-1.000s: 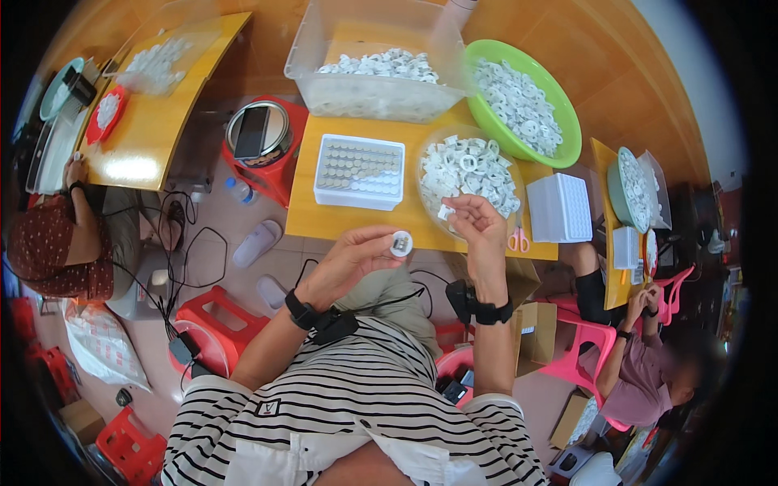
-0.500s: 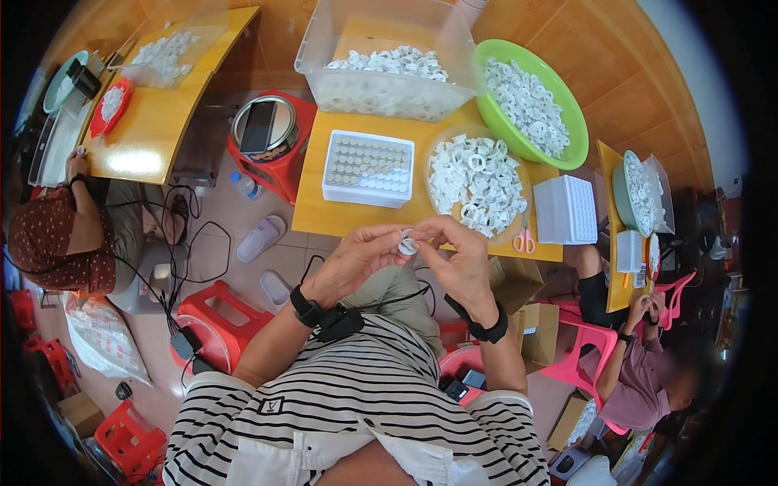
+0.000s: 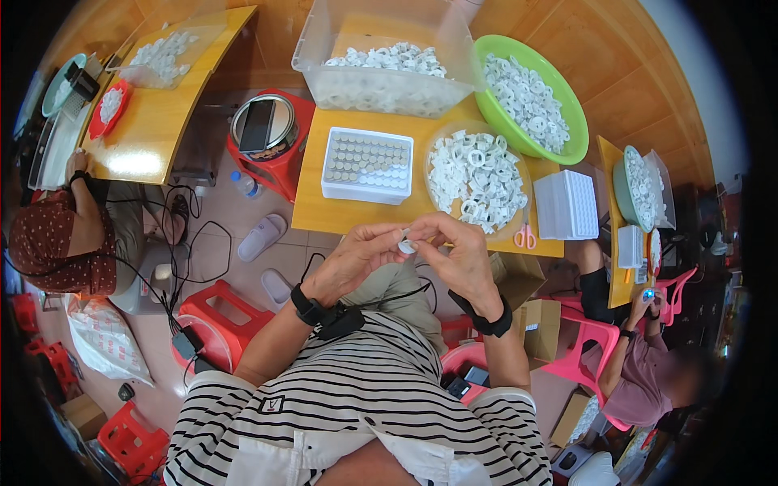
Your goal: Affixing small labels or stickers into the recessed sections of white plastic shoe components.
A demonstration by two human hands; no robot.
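Over my lap, just off the table's near edge, a small round white plastic part [image 3: 407, 246] is pinched between both hands. My left hand [image 3: 369, 255] grips its left side with closed fingertips. From the other side, the thumb and fingers of my right hand [image 3: 455, 253] close on it and cover some of it. Beyond them stands a white tray [image 3: 366, 194] holding rows of small round grey-topped and white pieces. A heap of white ring-shaped plastic parts [image 3: 478, 180] lies in a shallow clear dish to its right.
Behind stand a clear bin [image 3: 389, 93] and a green basin [image 3: 577, 134], both holding white parts. Pink-handled scissors [image 3: 525, 236] and a white slotted box [image 3: 567, 206] lie at the table's right. Co-workers sit left and right. A red stool [image 3: 212, 328] stands by my left arm.
My hands stay nearly in place around the white part, with the fingers shifting slightly. At the right, a bright bluish light now shows at the co-worker's hands.
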